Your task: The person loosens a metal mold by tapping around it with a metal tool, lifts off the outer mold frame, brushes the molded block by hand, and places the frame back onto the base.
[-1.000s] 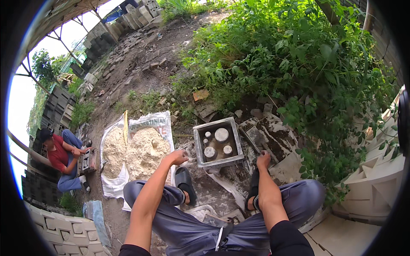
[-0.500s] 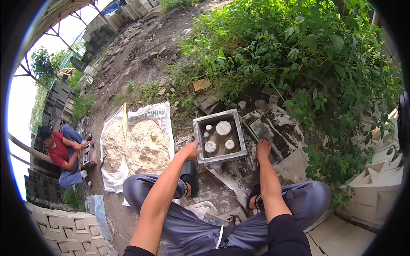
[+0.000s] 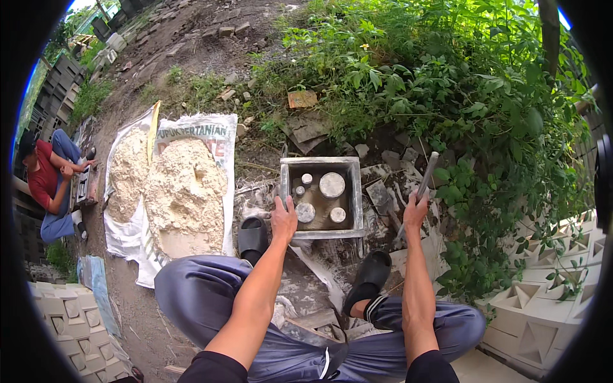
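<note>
In front of me a square metal mould box [image 3: 352, 233] stands with its top uncovered. Several round pale discs of different sizes, such as the large disc [image 3: 331, 186], sit inside it. My left hand [image 3: 283, 219] is at the box's near left corner, touching its wall, fingers stretched out with a gap between them. To the right of the box, my right hand [image 3: 415, 214] is wrapped round a grey metal bar [image 3: 429, 171]. The bar is tilted, its upper end rising past the fingers and its lower end down by the wrist.
Left of the box, pale powder [image 3: 188, 185] is heaped on a white sack [image 3: 225, 137]. A person [image 3: 48, 169] in a red shirt sits farther left. Green plants [image 3: 408, 83] grow ahead and right. Patterned pale blocks [image 3: 543, 319] are stacked at lower right. My sandals [image 3: 370, 274] flank the box's near side.
My right hand has come away from the box's right side and now holds the metal bar raised and tilted. The left hand stays by the box's left wall. The whole view has shifted.
</note>
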The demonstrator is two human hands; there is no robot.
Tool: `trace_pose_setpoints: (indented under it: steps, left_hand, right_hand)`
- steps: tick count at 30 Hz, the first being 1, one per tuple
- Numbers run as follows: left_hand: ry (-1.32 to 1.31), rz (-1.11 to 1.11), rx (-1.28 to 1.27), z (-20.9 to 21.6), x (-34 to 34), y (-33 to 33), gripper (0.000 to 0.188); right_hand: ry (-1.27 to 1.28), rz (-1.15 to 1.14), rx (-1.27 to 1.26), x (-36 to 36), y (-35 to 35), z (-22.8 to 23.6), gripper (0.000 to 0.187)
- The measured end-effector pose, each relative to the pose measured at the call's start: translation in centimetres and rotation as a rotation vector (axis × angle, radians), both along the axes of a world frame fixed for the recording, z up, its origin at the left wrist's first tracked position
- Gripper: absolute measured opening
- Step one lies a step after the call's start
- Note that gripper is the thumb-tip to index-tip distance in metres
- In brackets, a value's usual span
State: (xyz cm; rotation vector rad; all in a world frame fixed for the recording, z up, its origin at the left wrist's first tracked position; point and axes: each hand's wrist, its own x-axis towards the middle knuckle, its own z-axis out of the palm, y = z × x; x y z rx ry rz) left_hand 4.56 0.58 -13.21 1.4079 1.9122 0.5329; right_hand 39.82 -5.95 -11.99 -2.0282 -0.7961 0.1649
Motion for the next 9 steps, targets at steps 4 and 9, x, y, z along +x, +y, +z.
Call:
trace_pose_setpoints:
  steps: [4, 9]
  left_hand:
    - [0.018, 0.013, 0.030, -1.2, -1.9, 0.4, 0.066]
    - [-0.038, -0.015, -0.075, 0.4, -1.0, 0.8, 0.068]
  right_hand:
    - [0.767, 0.133, 0.432, -4.2, 2.8, 13.0, 0.034]
    - [0.979, 0.564, 0.591, -11.1, 5.0, 15.5, 0.039]
